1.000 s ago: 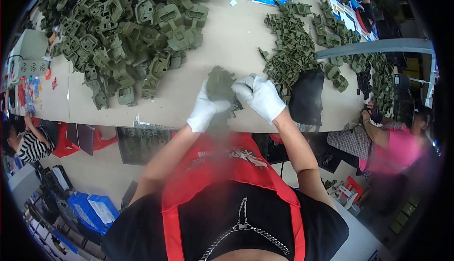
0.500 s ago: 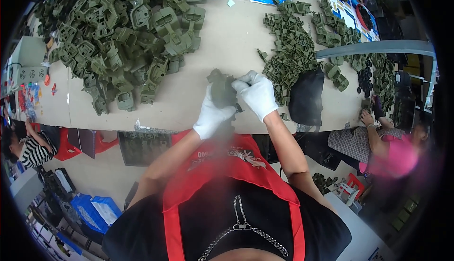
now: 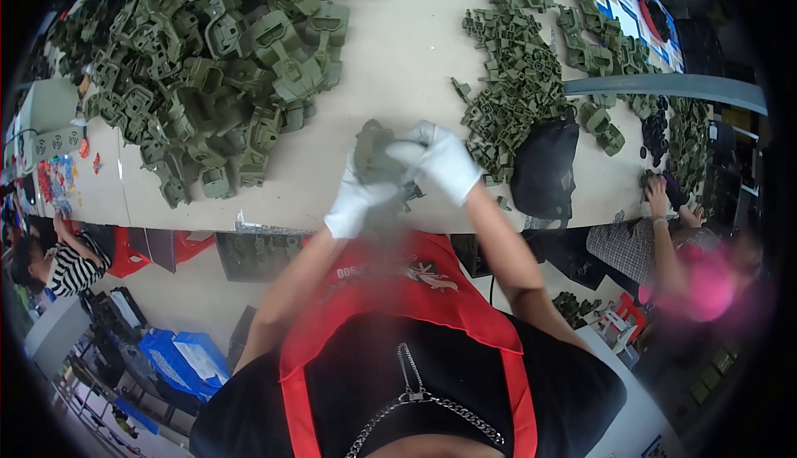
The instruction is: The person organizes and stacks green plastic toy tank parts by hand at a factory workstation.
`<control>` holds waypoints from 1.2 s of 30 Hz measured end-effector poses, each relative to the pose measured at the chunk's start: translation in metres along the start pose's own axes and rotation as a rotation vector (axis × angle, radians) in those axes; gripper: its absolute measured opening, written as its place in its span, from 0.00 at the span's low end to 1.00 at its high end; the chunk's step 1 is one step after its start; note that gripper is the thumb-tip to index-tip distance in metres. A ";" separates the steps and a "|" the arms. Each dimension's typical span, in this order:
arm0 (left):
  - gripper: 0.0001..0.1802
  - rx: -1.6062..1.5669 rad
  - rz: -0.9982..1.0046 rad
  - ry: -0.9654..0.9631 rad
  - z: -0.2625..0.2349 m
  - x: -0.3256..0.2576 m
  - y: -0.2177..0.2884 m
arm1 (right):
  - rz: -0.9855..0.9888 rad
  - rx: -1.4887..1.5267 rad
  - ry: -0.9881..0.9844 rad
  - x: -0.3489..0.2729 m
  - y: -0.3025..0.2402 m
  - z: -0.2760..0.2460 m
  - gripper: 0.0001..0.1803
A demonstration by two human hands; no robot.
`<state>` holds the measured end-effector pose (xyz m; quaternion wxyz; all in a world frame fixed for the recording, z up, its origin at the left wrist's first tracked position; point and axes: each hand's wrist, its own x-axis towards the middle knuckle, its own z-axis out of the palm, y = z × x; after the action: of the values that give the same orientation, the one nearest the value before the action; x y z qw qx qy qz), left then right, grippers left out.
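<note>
Both my hands wear white gloves and meet over the front part of the beige table (image 3: 398, 68). My left hand (image 3: 355, 201) grips a dark green plastic part (image 3: 371, 153) from below. My right hand (image 3: 438, 159) closes over the same part from the right and above. The part is blurred and half hidden by my fingers. A big heap of larger green plastic parts (image 3: 207, 68) lies to the left, and a pile of smaller green pieces (image 3: 515, 93) lies to the right of my hands.
A black bag (image 3: 544, 172) sits at the table's front edge, right of my hands. Another person's hand (image 3: 656, 197) rests on the table at the far right. A person in a striped shirt (image 3: 62, 263) sits at the lower left. Blue crates (image 3: 178, 358) stand on the floor.
Both hands stayed together on the green part, turning it slightly; the right hand now covers more of its top. The view shifted a little.
</note>
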<state>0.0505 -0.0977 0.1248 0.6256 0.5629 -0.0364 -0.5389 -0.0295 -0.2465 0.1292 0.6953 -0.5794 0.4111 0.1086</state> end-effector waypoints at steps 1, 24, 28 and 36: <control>0.28 -0.434 -0.069 0.003 -0.018 0.015 -0.034 | -0.130 0.037 -0.114 0.016 -0.002 -0.029 0.17; 0.28 -0.258 -0.012 0.163 -0.023 -0.045 -0.065 | -0.439 -0.736 0.298 -0.109 0.083 0.049 0.14; 0.26 -0.167 0.045 0.170 -0.026 -0.046 -0.073 | -0.421 -0.645 0.345 -0.109 0.077 0.054 0.10; 0.12 -0.213 0.129 0.164 -0.032 -0.046 -0.085 | -0.528 -0.645 0.362 -0.092 0.087 0.068 0.08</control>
<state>-0.0016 -0.0254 0.0757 0.7160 0.5319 0.0360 -0.4506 -0.1125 -0.1289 0.1305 0.4001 -0.8610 0.3095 -0.0530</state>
